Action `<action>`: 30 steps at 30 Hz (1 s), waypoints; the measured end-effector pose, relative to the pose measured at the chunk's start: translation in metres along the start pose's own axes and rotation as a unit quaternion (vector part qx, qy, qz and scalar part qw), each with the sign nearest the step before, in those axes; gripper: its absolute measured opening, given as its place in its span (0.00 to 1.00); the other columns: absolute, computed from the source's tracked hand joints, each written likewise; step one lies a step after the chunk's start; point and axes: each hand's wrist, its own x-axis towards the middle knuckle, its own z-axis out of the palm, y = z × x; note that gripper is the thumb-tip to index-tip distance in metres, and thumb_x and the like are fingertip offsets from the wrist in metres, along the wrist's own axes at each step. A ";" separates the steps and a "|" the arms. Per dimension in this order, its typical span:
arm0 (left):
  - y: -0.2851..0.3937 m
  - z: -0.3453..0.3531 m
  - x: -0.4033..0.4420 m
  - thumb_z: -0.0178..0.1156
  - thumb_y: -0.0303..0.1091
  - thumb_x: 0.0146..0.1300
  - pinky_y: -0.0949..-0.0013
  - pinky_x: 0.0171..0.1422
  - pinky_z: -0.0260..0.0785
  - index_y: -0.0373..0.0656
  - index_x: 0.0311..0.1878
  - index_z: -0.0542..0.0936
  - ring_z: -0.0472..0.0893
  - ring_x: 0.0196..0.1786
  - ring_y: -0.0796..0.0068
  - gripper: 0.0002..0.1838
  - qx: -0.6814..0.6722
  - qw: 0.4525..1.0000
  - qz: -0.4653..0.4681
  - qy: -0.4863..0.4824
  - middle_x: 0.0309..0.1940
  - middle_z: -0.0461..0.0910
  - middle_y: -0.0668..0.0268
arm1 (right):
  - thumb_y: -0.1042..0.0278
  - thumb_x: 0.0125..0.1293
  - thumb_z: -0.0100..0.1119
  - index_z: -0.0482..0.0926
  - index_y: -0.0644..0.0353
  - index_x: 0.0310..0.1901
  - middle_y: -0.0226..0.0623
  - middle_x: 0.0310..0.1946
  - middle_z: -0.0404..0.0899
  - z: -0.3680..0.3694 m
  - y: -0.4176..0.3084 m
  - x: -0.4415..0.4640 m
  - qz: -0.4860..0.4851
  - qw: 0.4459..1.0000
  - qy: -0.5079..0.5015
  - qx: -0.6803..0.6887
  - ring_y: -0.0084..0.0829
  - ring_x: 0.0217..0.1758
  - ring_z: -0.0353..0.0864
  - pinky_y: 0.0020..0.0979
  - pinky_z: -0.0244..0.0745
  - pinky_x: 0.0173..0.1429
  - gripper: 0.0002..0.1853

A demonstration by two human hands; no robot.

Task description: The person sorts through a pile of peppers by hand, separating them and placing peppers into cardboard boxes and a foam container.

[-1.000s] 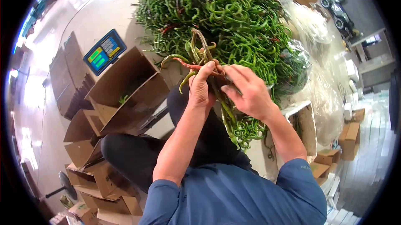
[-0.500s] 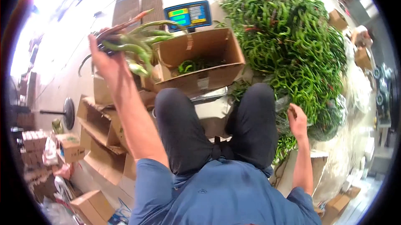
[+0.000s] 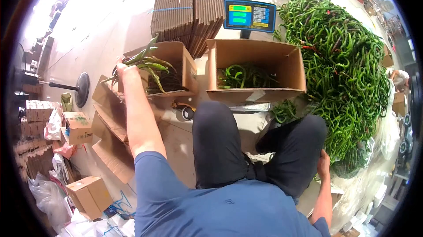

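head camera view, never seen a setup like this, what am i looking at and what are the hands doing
There is no machine: the camera sits on a person's head, looking down at their own bare hands. The left hand holds a bunch of long peppers over an open carton. The right hand is beside the right knee; its fingers are partly hidden. On the floor are another carton with green peppers inside and a large pepper heap.

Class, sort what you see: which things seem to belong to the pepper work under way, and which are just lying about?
Likely in the job:
left hand
held peppers
pepper heap
left open carton
right open carton
lit display

Likely just lying about:
lower-left cardboard box
clear plastic bag
round black base
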 end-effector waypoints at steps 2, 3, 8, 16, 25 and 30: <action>-0.021 -0.004 0.004 0.70 0.42 0.61 0.53 0.52 0.78 0.40 0.47 0.78 0.82 0.44 0.59 0.18 0.009 0.998 0.003 0.066 0.45 0.82 0.59 | 0.77 0.68 0.53 0.79 0.69 0.54 0.35 0.43 0.86 0.001 0.015 0.000 0.045 0.995 0.001 0.091 0.26 0.44 0.81 0.29 0.75 0.50 0.14; -0.032 -0.010 0.002 0.71 0.42 0.60 0.53 0.50 0.78 0.39 0.48 0.78 0.82 0.44 0.59 0.20 0.031 0.995 0.013 0.094 0.46 0.82 0.58 | 0.78 0.68 0.52 0.79 0.68 0.53 0.35 0.43 0.86 0.000 0.026 0.001 0.067 0.988 0.002 0.136 0.26 0.44 0.81 0.29 0.75 0.51 0.14; -0.097 -0.061 0.043 0.60 0.58 0.66 0.45 0.69 0.64 0.42 0.63 0.76 0.76 0.65 0.54 0.33 0.232 0.954 -0.111 0.152 0.67 0.75 0.59 | 0.63 0.76 0.39 0.77 0.69 0.56 0.34 0.49 0.83 -0.003 0.082 0.008 0.095 0.982 -0.031 0.162 0.28 0.50 0.78 0.32 0.73 0.56 0.21; -0.076 -0.147 0.109 0.58 0.33 0.62 0.64 0.52 0.72 0.37 0.50 0.81 0.75 0.44 0.65 0.15 0.804 0.505 0.291 -0.120 0.44 0.79 0.58 | 0.63 0.73 0.49 0.79 0.68 0.55 0.41 0.46 0.85 0.011 0.087 -0.004 0.149 0.982 -0.001 0.117 0.30 0.49 0.81 0.34 0.73 0.58 0.19; -0.034 -0.044 0.100 0.57 0.39 0.69 0.51 0.51 0.80 0.27 0.56 0.77 0.83 0.49 0.48 0.22 0.375 0.903 0.079 -0.193 0.49 0.80 0.38 | 0.58 0.61 0.61 0.84 0.63 0.45 0.53 0.37 0.85 0.078 0.175 -0.090 0.176 0.981 -0.017 -0.086 0.51 0.43 0.84 0.45 0.78 0.49 0.17; -0.100 0.025 -0.258 0.59 0.25 0.67 0.57 0.54 0.81 0.21 0.57 0.71 0.83 0.50 0.51 0.20 0.417 0.827 0.294 -0.236 0.50 0.79 0.37 | 0.59 0.59 0.61 0.86 0.62 0.45 0.53 0.39 0.85 0.121 0.213 -0.139 0.222 0.975 -0.008 -0.006 0.51 0.44 0.85 0.44 0.79 0.52 0.17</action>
